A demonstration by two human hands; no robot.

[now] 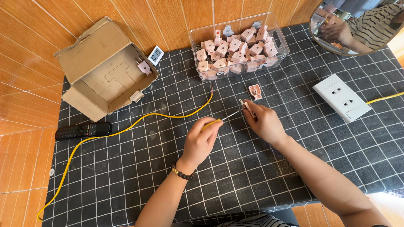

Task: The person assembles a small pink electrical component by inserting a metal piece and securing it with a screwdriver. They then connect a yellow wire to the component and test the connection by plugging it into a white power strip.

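My left hand (201, 141) grips a yellow-handled screwdriver (219, 120) whose metal shaft points right toward my right hand (264, 122). That hand pinches a small pink plug part (245, 106) with the screwdriver tip against it. Another pink plug piece (254, 91) lies on the mat just beyond my right hand. A yellow cable (126, 128) runs across the mat, and its bare wire end (211, 89) rests near the clear bin.
A clear plastic bin (281, 35) full of pink plug parts stands at the back. An open cardboard box (90, 46) sits back left, with a black remote (82, 130) in front of it. A white socket block (341, 97) lies at right. A round mirror (357, 49) occupies the top right corner.
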